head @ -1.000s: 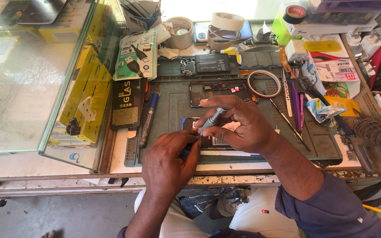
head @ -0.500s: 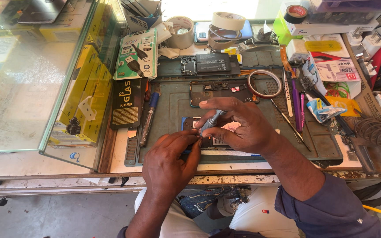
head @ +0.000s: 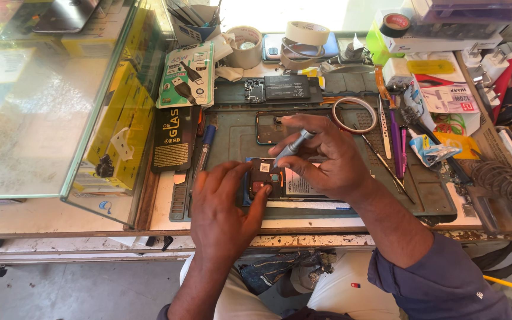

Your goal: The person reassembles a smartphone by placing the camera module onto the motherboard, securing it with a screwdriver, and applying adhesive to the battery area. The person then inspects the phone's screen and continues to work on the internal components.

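Opened phone (head: 268, 178) lay flat on the grey work mat (head: 434, 195), near the mat's front edge, long axis running left-right; back cover off, dark board and camera end exposed at its left, paler battery area to the right, partly hidden under the right hand.

Screwdriver (head: 291, 148), slim and silver, was tilted: handle up and to the right, tip down and to the left, meeting the phone's upper left region. Exact screw not resolvable.

Right hand (head: 333, 157) was closed around the screwdriver, thumb and fingers pinching the shaft, hand resting above the phone's right half. The working point lay down-left of this grip.

Left hand (head: 226, 207) approached from the near side, fingers spread, thumb and forefinger pressed against the phone's left end; it held nothing else. It was the nearer hand to the exposed board.

A second phone frame (head: 268, 121) lay just behind, a tape ring (head: 354, 114) to the right, tweezers and purple tools (head: 397, 142) beyond.
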A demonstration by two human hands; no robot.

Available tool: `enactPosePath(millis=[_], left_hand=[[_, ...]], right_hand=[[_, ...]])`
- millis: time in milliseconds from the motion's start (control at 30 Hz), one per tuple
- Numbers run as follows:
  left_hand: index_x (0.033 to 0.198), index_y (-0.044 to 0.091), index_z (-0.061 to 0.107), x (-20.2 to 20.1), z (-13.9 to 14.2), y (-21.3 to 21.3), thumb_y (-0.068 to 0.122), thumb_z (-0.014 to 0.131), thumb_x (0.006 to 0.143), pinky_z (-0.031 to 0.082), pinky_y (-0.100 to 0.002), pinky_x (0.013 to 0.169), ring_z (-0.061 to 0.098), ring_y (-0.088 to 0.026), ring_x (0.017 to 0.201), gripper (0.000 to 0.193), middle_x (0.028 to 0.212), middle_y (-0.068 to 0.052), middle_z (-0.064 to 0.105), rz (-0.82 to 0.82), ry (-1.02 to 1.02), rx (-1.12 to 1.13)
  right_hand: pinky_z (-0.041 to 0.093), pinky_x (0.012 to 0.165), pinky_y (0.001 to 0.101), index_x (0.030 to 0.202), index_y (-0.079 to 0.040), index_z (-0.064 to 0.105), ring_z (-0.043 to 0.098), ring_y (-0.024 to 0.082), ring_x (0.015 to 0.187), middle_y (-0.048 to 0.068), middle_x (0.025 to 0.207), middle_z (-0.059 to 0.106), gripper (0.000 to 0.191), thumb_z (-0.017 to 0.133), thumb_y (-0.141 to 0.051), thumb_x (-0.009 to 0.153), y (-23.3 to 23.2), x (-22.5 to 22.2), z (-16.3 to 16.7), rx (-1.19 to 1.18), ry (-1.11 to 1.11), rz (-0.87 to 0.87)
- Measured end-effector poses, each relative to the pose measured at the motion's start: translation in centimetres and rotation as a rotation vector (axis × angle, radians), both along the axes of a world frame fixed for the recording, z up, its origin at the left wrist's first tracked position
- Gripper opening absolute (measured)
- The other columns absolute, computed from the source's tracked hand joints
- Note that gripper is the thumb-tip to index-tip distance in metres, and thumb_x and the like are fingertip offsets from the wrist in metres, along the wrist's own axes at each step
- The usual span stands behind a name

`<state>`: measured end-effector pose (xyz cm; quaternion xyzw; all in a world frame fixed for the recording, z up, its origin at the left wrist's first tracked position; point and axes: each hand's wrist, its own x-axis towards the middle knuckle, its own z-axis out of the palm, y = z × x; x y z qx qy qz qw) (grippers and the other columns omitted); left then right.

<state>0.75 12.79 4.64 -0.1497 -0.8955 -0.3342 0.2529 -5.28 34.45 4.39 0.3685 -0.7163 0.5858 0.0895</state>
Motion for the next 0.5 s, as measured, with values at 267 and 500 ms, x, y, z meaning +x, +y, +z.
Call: enactPosePath(millis=[267, 500], left_hand=[[0.111, 0.011, 0.079, 0.4, -0.4, -0.7, 0.017, 0.067, 0.091, 0.042, -0.048, 0.089, 0.058, -0.033, 0.11, 0.024, 0.124, -0.011, 0.066, 0.051, -0.062, -0.05], [0.103, 0.016, 0.082, -0.7, -0.4, -1.8, 0.016, 0.071, 0.085, 0.039, -0.05, 0.087, 0.056, -0.031, 0.112, 0.021, 0.123, -0.007, 0.066, 0.041, -0.144, -0.086]], right_hand=[[0.065, 0.093, 0.0317, 0.149, -0.006, 0.04, 0.076, 0.022, 0.112, 0.011, 0.112, 0.071, 0.061, 0.071, 0.005, 0.098, -0.4, 0.5, 0.0, 0.013, -0.004, -0.042], [0.064, 0.096, 0.0323, 0.15, -0.008, 0.04, 0.076, 0.021, 0.112, 0.012, 0.112, 0.073, 0.061, 0.07, 0.004, 0.099, -0.8, 0.4, 0.0, 0.024, -0.036, -0.038]])
